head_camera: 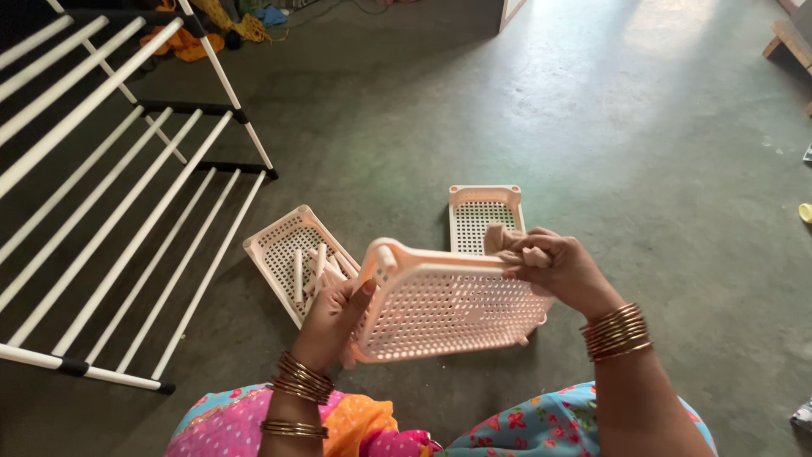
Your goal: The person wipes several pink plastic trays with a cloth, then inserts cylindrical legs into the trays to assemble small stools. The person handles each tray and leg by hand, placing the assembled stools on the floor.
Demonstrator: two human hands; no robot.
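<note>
I'm looking down at a pale peach plastic shelf tray (448, 305), held tilted in the air above my lap and the grey floor (592, 127). I judge it light and fairly stiff: thin moulded plastic, pierced all over with small holes, with a raised rim and short socket stubs at the corners. It could flex or crack if twisted hard, and the smooth rim may slip, so the rim edges and corners look like the best places to take hold.

My left hand (334, 317) grips the tray's left edge, fingers wrapped round behind and the thumb pressed on the front. My right hand (554, 267) is closed over the upper right corner, fingers curled tight on the corner socket; I cannot tell whether it also pinches a separate piece there.

On the floor beyond lie two more matching trays: one (283, 254) carrying several loose cream rods (317, 267), the other (482, 211) partly hidden behind the held tray. A white drying rack (110, 228) stands to the left
</note>
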